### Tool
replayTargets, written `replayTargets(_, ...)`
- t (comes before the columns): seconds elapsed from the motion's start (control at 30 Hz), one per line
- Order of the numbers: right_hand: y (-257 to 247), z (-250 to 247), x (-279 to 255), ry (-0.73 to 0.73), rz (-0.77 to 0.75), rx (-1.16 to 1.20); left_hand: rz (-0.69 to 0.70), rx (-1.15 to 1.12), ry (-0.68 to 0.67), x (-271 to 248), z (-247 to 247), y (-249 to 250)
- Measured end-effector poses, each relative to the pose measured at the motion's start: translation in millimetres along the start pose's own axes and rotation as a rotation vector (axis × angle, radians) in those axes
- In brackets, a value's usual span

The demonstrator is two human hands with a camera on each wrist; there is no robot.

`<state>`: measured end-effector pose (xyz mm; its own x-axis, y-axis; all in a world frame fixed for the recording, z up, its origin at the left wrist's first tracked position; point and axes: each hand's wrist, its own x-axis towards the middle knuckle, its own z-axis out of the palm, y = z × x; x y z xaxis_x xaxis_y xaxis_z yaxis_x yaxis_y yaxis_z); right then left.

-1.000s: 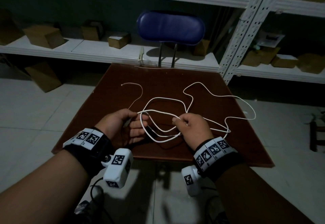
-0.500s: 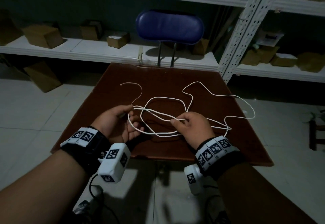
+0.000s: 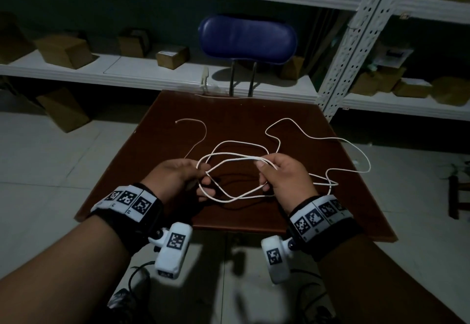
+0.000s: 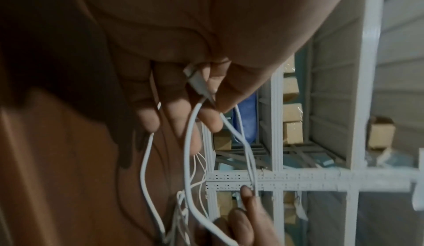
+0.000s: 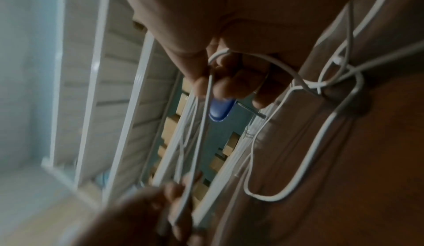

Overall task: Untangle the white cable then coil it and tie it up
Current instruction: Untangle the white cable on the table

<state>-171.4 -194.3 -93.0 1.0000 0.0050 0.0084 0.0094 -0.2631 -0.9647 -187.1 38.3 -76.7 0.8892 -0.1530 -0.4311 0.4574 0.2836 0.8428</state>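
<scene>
Nearest the camera in the head view, both forearms reach in from six o'clock, each with a black wrist band (image 3: 132, 203) carrying printed square markers and a white wrist camera (image 3: 173, 250) hanging below.

Just beyond, the left hand (image 3: 175, 178) and right hand (image 3: 284, 178) are raised over the near edge of the brown table (image 3: 229, 115), several turns of the white cable (image 3: 234, 157) stretched between them. The left hand pinches the bunched strands at its thumb and fingertips; the right hand has its fingers curled round the other end of the loops, thumb pressed on top.

The left wrist view adds something the head view hides: a small white connector (image 4: 198, 82) on the cable is clamped between the left hand's fingers (image 4: 208, 119), with strands running down from it toward the right hand's fingertips at six o'clock. The right wrist view, blurred, shows a strand looping round the right hand's fingers (image 5: 220, 86) and slack cable crossing itself on the table at two o'clock.

Further out in the head view, the rest of the cable lies slack on the table: a wide bend toward three o'clock, and a loose end curling at eleven o'clock.

Past the table at twelve o'clock stands a blue chair (image 3: 248, 39), its padded back facing the camera. Behind it white shelving (image 3: 152, 74) holds cardboard boxes (image 3: 173, 56), with a perforated upright (image 3: 356, 39) at one o'clock.
</scene>
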Motion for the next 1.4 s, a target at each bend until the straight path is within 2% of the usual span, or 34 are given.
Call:
replayTargets(0.13, 2.1, 3.5, -4.5, -0.04, -0.088, -0.195, 0.035, 0.053, 0.01, -2.1, 4.9, 1.3)
replayTargets(0.27, 1.2, 6.0, -5.4, -0.078, -0.117, -0.265, 0.164, 0.482, 0.055, -0.4, -0.1, -0.8)
replayTargets(0.33, 1.4, 7.5, -6.1, -0.111, -0.128, -0.276, 0.217, 0.536, 0.075, 3.0, -1.1, -5.0)
replayTargets(0.4, 1.9, 8.4, -7.0, -0.141, -0.149, -0.32, 0.214, 0.467, 0.044, 3.8, 1.0, -8.7)
replayTargets(0.47, 0.3, 8.0, -7.9, -0.147, -0.152, -0.359, 0.154, 0.362, -0.007, 3.6, 2.6, -9.5)
replayTargets(0.63, 5.1, 3.9, -7.0, -0.103, -0.131, -0.542, 0.056, 0.18, -0.067, 4.0, 4.2, -5.8)
replayTargets(0.73, 3.6, -2.0, -2.8, -0.022, -0.108, -0.485, 0.044, 0.021, -0.158, 4.3, 6.0, -8.0)
replayTargets(0.87, 0.2, -5.4, 0.5, 0.087, -0.077, -0.32, -0.013, 0.012, -0.219, 3.4, 4.0, -9.8)
replayTargets(0.97, 0.1, -2.7, -0.1, 0.076, -0.058, -0.285, -0.037, 0.111, -0.297, 6.0, -1.7, -11.2)
replayTargets(1.03, 1.0, 0.2, -1.6, 0.033, -0.06, -0.322, -0.005, 0.227, -0.331, 7.9, -2.2, -12.6)
replayTargets(1.1, 3.0, 3.2, -4.2, -0.03, -0.09, -0.425, 0.025, 0.295, -0.294, 6.0, 3.6, -13.0)
replayTargets(1.2, 3.7, 4.8, -6.4, -0.081, -0.097, -0.518, 0.038, 0.278, -0.184, 4.8, 8.7, -12.7)
replayTargets(1.3, 0.9, 0.6, -6.2, -0.107, -0.08, -0.548, 0.016, 0.077, -0.095, 9.6, 4.5, -10.4)
replayTargets(1.4, -1.1, -5.2, -7.2, -0.173, -0.059, -0.553, -0.008, -0.156, -0.072, 13.2, 0.5, -5.1)
